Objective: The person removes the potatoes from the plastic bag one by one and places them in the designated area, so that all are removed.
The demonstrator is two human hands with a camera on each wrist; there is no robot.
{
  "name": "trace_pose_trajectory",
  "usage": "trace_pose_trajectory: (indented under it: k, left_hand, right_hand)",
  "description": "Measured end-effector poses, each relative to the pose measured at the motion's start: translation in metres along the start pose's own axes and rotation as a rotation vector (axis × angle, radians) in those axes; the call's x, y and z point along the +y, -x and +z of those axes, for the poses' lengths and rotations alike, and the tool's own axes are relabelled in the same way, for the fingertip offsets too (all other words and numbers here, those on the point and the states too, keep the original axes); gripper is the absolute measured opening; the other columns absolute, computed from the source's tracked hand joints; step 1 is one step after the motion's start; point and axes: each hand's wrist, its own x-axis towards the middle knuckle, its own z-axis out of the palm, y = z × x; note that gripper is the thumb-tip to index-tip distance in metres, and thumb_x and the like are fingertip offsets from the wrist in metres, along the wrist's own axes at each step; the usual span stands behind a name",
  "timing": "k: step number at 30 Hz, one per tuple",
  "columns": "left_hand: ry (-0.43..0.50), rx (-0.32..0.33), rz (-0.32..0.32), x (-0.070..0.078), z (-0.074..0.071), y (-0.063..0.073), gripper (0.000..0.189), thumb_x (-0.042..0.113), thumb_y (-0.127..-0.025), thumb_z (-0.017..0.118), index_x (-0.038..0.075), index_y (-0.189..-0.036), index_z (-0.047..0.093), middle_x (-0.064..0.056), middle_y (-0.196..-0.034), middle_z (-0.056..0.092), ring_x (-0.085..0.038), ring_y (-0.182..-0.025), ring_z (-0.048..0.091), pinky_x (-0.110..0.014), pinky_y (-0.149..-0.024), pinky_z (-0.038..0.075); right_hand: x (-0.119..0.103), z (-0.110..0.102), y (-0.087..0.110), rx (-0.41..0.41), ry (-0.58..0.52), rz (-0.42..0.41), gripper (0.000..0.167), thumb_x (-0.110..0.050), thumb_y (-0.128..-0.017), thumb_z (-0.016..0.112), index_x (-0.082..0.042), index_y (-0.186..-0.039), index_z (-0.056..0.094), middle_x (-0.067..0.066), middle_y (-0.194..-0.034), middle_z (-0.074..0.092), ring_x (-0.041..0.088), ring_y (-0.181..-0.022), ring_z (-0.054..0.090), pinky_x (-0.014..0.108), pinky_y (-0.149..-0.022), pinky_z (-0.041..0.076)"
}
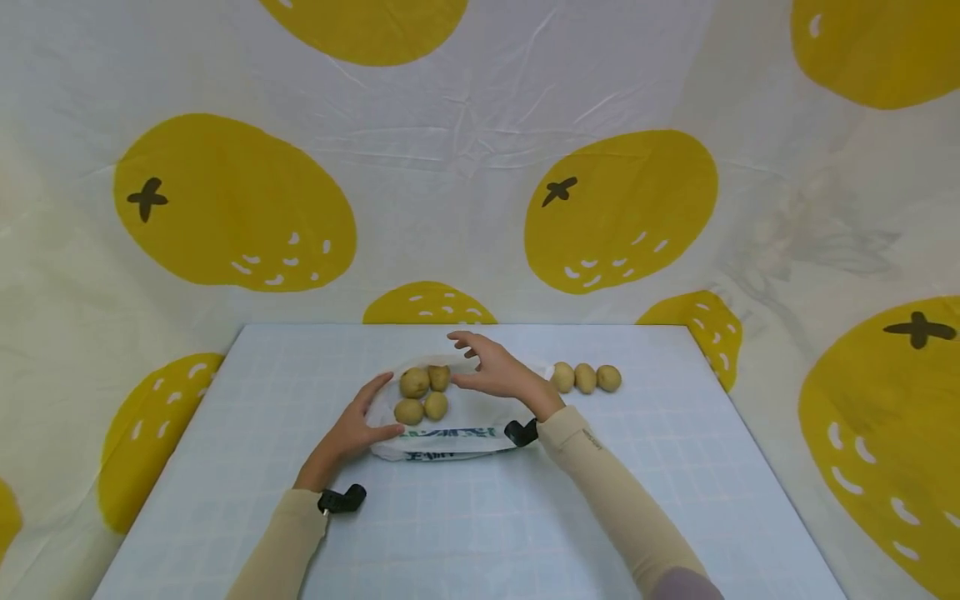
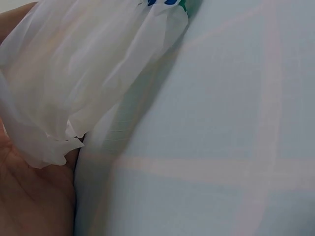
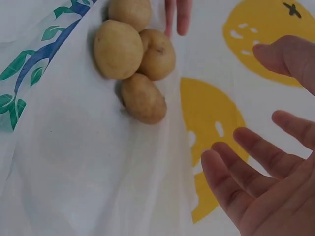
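A white plastic bag (image 1: 480, 412) with blue and green print lies flat on the table. Several potatoes (image 1: 415, 383) sit bunched on its left part. Around the bag's left end lies my left hand (image 1: 356, 425), thumb and fingers spread apart; the left wrist view shows its palm (image 2: 34, 196) against the crumpled plastic (image 2: 98, 59). Above the bag, right of the bunch, my right hand (image 1: 495, 367) is held with fingers apart and nothing in them. The right wrist view shows this hand (image 3: 275, 182) clear of the potatoes (image 3: 118, 49).
Three more potatoes (image 1: 586, 378) stand in a row beside the bag's right end. A pale checked cloth covers the table (image 1: 450, 533). Behind the table's back edge hangs a white curtain (image 1: 465, 208) printed with large yellow fruit.
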Motion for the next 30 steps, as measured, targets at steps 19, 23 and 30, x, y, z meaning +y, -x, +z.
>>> trace_pose_trajectory:
  k: [19, 23, 30]
  left_hand:
    - [-0.031, 0.002, -0.033, -0.003, 0.0, -0.002, 0.105, 0.04, -0.083, 0.085, 0.027, -0.165, 0.021, -0.012, -0.173, 0.014, -0.042, -0.159, 0.011, -0.071, -0.123, 0.01]
    - [-0.034, 0.0, -0.025, -0.001, 0.0, -0.003, 0.104, 0.039, -0.083, 0.084, 0.026, -0.165, 0.021, -0.012, -0.174, 0.014, -0.042, -0.159, 0.01, -0.072, -0.123, 0.009]
    - [-0.038, -0.002, -0.028, -0.001, 0.0, -0.003, 0.105, 0.039, -0.083, 0.085, 0.025, -0.165, 0.021, -0.012, -0.174, 0.014, -0.042, -0.159, 0.01, -0.072, -0.122, 0.009]
  right_hand:
    - [0.011, 0.026, -0.028, -0.125, -0.072, 0.001, 0.067, -0.02, -0.094, 0.075, -0.011, -0.153, 0.045, 0.024, -0.15, 0.052, 0.039, -0.127, 0.058, 0.051, -0.106, 0.052]
    - [0.011, 0.031, -0.035, -0.13, -0.027, -0.047, 0.066, -0.022, -0.094, 0.075, -0.006, -0.151, 0.046, 0.021, -0.149, 0.053, 0.035, -0.129, 0.058, 0.051, -0.111, 0.049]
    - [0.009, 0.041, -0.046, -0.138, 0.045, -0.08, 0.062, -0.016, -0.094, 0.075, -0.001, -0.148, 0.049, 0.018, -0.147, 0.057, 0.031, -0.132, 0.057, 0.045, -0.113, 0.048]
